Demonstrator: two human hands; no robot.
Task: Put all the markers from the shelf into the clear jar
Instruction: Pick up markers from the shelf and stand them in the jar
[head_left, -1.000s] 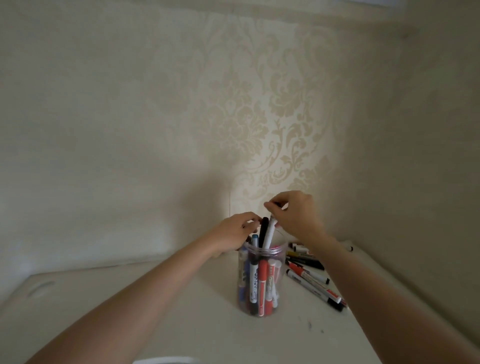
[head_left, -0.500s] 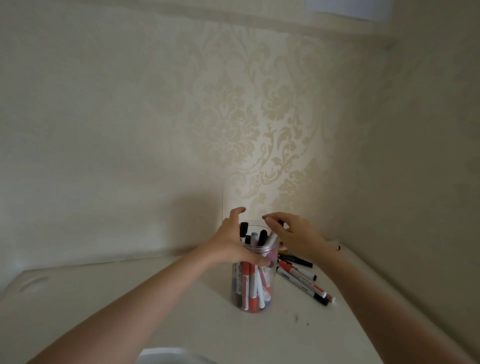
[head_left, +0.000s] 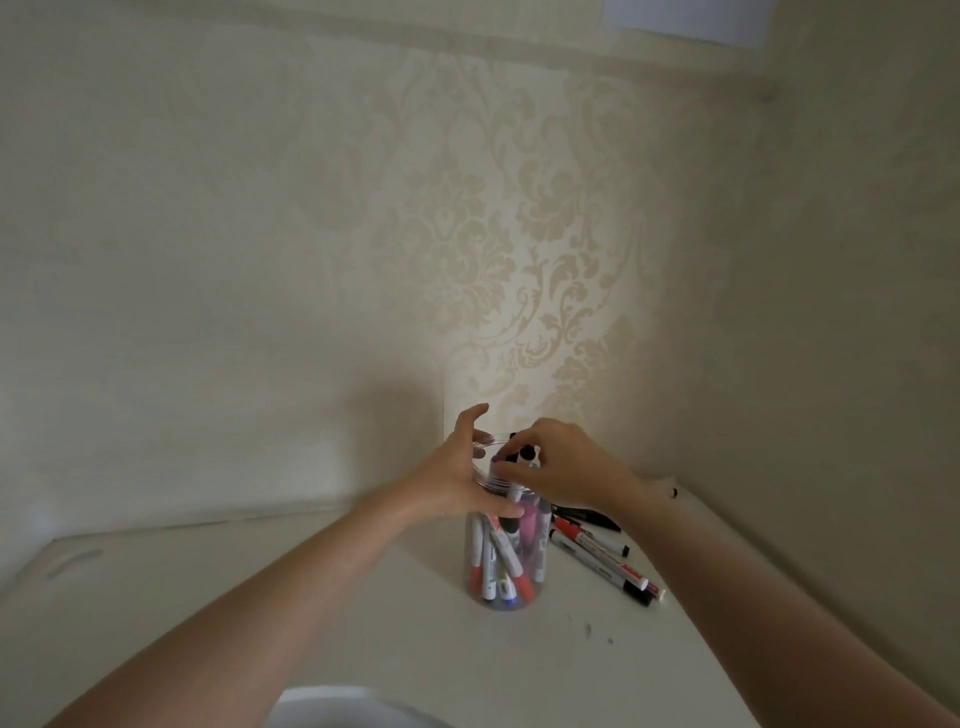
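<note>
A clear jar (head_left: 506, 566) stands on the white shelf (head_left: 363, 623), filled with several markers, red, black and blue capped. My left hand (head_left: 457, 478) grips the jar near its rim, thumb across the front and fingers round the back. My right hand (head_left: 561, 467) sits over the jar's mouth, fingers curled on the tops of the markers inside; whether it pinches one I cannot tell. Several loose markers (head_left: 602, 556) lie on the shelf just right of the jar, partly hidden under my right wrist.
The shelf sits in a corner: patterned wallpaper (head_left: 519, 286) behind, a plain side wall (head_left: 831, 364) at right. A slot-shaped cutout (head_left: 72, 564) marks the shelf's left end. A pale rounded thing (head_left: 337, 709) shows at the bottom edge.
My left hand went from the jar's rim to gripping its side. My right hand dropped lower onto the marker tops, and the markers sank deeper into the jar.
</note>
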